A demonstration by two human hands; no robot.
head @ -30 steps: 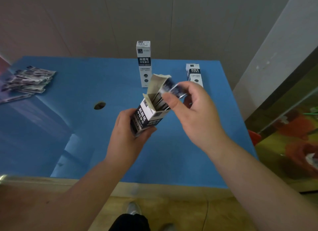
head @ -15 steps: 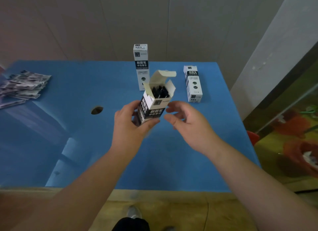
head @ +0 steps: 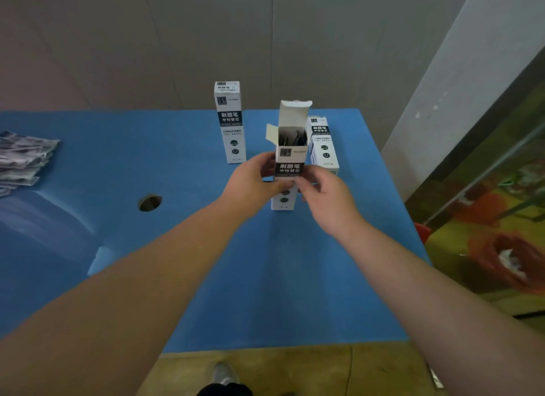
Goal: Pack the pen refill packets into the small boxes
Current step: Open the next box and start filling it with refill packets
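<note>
The blue table [head: 182,277] fills most of the frame, and its near edge runs along the bottom with a strip of yellowish floor under it. Right edge slants up toward the upper middle, pretty close to the boxes. Lots of bare blue surface in the lower middle and on the left, apart from a small dark round hole [head: 150,202] left of center.

The open box [head: 290,156] stands upright a bit right of center, bottom end on the table as far as I can tell. Both hands are wrapped around its middle: left hand [head: 250,186] has thumb and fingers curled on the left side, right hand [head: 330,198] pinches the right side and front. So both are closed on that box, not loose.

Top flap sticks straight up, one side flap pokes out to the left, and dark packets [head: 292,137] show inside the mouth. The box is thin white cardboard, tall and narrow, with a black band of print.

A closed box [head: 230,121] of the same kind stands just left and behind it. Another closed one [head: 323,143] sits right behind, partly hidden.

Way over at the left edge is a loose pile of refill packets [head: 23,159], flat, shiny and crinkly looking, well apart from the hands.
</note>
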